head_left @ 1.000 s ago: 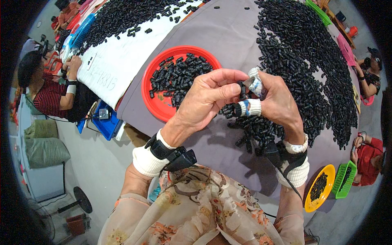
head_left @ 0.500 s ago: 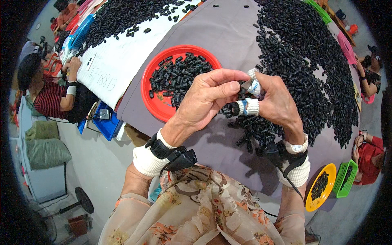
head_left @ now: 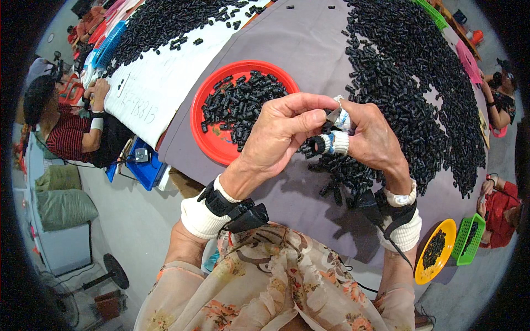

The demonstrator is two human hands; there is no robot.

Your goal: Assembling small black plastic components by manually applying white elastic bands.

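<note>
Grey table (head_left: pixel 309 49) held heaps of black parts.
Left hand (head_left: pixel 281 135) and right hand (head_left: pixel 372 140) pinched one part (head_left: pixel 318 144) between them, touching.

Your two hands meet over the near middle of the table (head_left: pixel 309 49), left hand (head_left: pixel 281 135) touching right hand (head_left: pixel 367 140), a small part (head_left: pixel 319 144) pinched between them. At 11 o'clock from your hands, a plate (head_left: pixel 212 146) sits on the table with parts in it. From 12 round to 3 o'clock a broad heap of parts (head_left: pixel 408 77) spreads over the table, reaching under your right hand. Far off at 10 o'clock another heap (head_left: pixel 160 22) lies on a sheet (head_left: pixel 154 88). At 9 o'clock a seated person (head_left: pixel 66 127) is at the table's left edge. At 5 o'clock, off the table's edge, a small dish (head_left: pixel 433 251) sits just left of a basket (head_left: pixel 469 238)
</note>
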